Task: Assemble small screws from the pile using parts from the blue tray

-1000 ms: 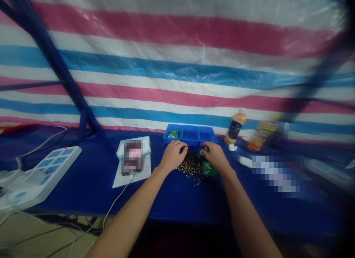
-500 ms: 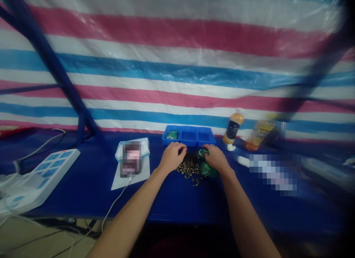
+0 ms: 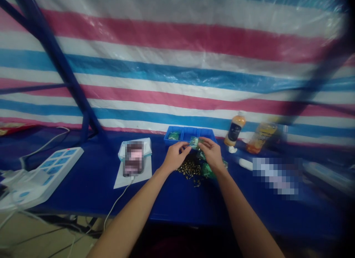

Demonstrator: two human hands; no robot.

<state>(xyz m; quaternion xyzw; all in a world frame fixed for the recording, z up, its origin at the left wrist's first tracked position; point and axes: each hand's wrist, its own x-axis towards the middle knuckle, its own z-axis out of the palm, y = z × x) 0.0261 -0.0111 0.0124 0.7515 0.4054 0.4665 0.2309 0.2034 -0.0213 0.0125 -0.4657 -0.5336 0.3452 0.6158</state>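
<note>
My left hand (image 3: 174, 156) and my right hand (image 3: 210, 153) meet above the blue table, both pinching a small green packet (image 3: 195, 142) between their fingertips. Below them lies a heap of small brass-coloured parts (image 3: 191, 170). More green packets (image 3: 207, 170) lie just right of the heap, under my right wrist. Behind the hands stands a blue three-compartment tray (image 3: 184, 134) with a green packet (image 3: 173, 136) in its left compartment.
A phone on white paper (image 3: 134, 162) with a cable lies to the left, a white power strip (image 3: 39, 175) further left. Two bottles (image 3: 235, 129) (image 3: 260, 137) stand at the right. A striped tarp hangs behind; a blue post (image 3: 59, 62) slants at the left.
Both hands have lifted off the heap and come together, raising a green packet between them in front of the tray.
</note>
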